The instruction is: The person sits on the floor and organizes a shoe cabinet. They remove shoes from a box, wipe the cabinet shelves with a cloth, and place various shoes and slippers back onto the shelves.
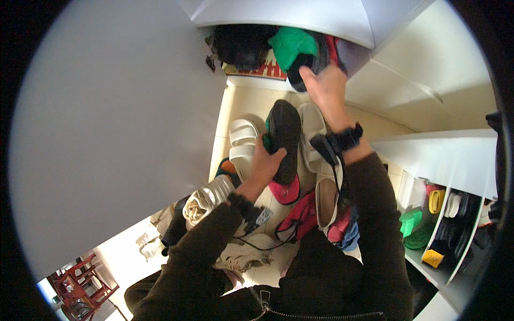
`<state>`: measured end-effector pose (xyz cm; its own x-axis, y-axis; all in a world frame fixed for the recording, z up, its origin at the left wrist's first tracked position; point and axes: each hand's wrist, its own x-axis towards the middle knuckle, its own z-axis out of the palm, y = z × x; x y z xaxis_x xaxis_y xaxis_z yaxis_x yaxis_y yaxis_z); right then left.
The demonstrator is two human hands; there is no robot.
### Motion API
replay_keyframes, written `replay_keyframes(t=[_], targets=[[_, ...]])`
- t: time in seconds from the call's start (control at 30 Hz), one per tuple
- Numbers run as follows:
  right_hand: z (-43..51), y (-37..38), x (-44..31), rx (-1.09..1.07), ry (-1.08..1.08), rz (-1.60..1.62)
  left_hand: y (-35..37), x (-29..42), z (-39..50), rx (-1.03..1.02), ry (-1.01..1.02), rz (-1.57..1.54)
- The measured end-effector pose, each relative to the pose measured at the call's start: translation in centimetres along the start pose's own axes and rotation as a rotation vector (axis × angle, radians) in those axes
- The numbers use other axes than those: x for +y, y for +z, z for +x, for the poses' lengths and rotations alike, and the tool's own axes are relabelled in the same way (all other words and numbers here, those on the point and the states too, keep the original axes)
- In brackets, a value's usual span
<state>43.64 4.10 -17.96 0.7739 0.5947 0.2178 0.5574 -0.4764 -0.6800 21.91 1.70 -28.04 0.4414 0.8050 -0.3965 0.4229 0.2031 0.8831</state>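
My left hand [267, 162] grips a slipper with a dark sole [284, 132] and green on its side, sole facing up. Reaching up into the cabinet compartment, my right hand [327, 86] is on a black and green slipper [300, 72]; its fingers are partly hidden. Beside it stand grey and red footwear [332, 48]. On the floor, a white two-strap slide [243, 144] lies left of the dark sole and a whitish slipper [312, 132] right of it. A pink slipper [286, 192] shows below the sole.
A large pale door panel [120, 120] fills the left. More shoes lie nearer my body: white sandals [200, 202], a cream flat shoe [327, 196] and beige shoes [247, 252]. An open shoe compartment [435, 240] is at the right. Red wooden chairs [86, 285] stand far lower left.
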Motion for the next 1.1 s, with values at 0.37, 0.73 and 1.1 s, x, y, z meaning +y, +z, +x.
replay_keyframes(t=[0.37, 0.73, 1.1], targets=[[-10.9, -13.0, 2.4, -0.183, -0.037, 0.249, -7.1, 11.7, -10.2, 0.222, 0.277, -0.296], [-11.5, -18.2, -0.9, -0.193, 0.248, 1.107, -8.2, 23.7, -5.6, -0.013, 0.364, -0.784], [-5.7, -15.5, -6.6, -0.436, 0.611, 1.816, -9.0, 27.4, 6.1, -0.571, 0.092, -1.262]])
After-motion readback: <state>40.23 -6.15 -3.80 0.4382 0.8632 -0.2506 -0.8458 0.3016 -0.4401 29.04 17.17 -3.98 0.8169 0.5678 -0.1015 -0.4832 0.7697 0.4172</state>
